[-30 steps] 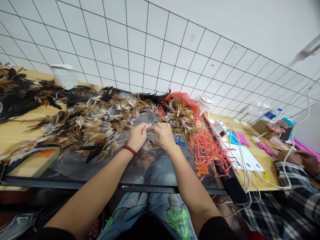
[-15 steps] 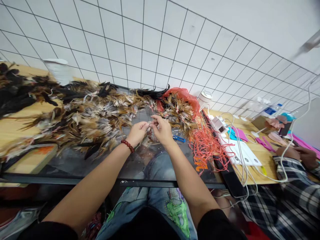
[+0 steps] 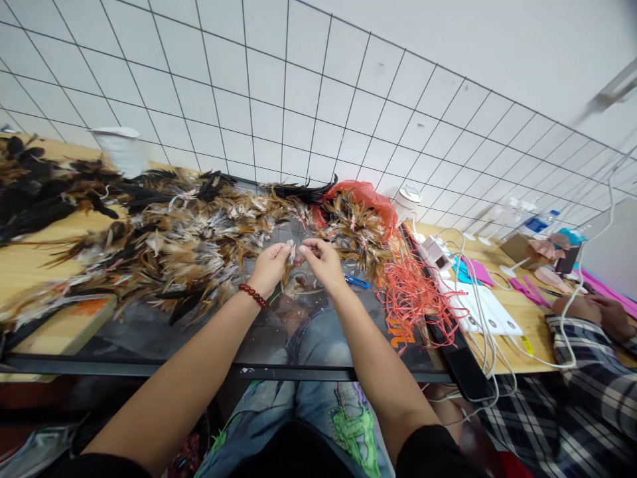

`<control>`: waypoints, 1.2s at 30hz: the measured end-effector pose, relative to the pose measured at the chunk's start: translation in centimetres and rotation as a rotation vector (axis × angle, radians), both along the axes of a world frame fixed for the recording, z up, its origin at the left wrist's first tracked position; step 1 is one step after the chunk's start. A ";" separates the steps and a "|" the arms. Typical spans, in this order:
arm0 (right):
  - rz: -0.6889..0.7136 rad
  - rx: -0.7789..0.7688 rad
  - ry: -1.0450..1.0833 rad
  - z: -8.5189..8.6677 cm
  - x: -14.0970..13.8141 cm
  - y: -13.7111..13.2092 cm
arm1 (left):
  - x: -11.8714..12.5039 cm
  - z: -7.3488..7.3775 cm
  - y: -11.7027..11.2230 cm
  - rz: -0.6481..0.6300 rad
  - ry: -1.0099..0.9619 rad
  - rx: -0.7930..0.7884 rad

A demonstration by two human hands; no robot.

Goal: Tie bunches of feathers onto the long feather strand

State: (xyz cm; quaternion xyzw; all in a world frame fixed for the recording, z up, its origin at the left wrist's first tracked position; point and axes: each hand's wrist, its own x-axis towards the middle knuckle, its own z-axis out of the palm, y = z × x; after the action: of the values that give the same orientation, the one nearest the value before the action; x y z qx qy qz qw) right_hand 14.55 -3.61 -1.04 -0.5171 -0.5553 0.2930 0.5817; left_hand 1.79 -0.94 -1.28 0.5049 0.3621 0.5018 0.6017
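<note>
My left hand [image 3: 271, 267], with a red bead bracelet on its wrist, pinches a small feather bunch [image 3: 290, 255] by its pale end. Close on the right, my right hand [image 3: 321, 263] has its fingertips drawn together near that end; what they grip is too small to make out. Both hands are above the dark board [image 3: 259, 342]. To the left spreads a large heap of brown feathers [image 3: 194, 245] tied in bunches. Blue thread snips [image 3: 357, 281] lie just right of my right hand.
More feather bunches sit by a red plastic bag [image 3: 365, 199] behind my hands. Tangled red cord [image 3: 413, 292] lies to the right, beside a power strip [image 3: 435, 252] with white cables. A white cone [image 3: 122, 151] stands back left. Another person's plaid sleeve [image 3: 592, 365] is at far right.
My hands have moved slightly apart, and the pale end of the feather bunch now shows between my left fingertips. The whole view has shifted a little.
</note>
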 end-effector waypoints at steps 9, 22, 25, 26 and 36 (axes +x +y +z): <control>0.143 -0.077 0.254 1.0 -0.1 -0.4 | 0.0 0.1 -0.1 -0.001 0.019 0.008; 0.042 -0.009 0.183 1.0 0.2 -0.3 | -0.2 0.7 -0.8 -0.191 -0.013 -0.049; 0.092 -0.059 0.203 0.9 0.2 -0.3 | -0.2 0.5 -0.8 -0.250 -0.062 -0.079; 0.093 -0.074 0.221 0.9 0.3 -0.3 | -0.3 0.5 -0.8 -0.260 -0.085 -0.089; 0.357 -0.215 0.316 1.6 1.3 -1.0 | -0.6 1.0 -1.0 -0.453 -0.187 -0.169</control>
State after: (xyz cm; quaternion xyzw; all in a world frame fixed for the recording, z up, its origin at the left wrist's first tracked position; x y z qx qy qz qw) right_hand 15.84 -4.60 0.56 -0.4178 -0.5056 0.5255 0.5420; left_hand 1.19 -1.98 -0.26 0.4724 0.2231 0.3666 0.7699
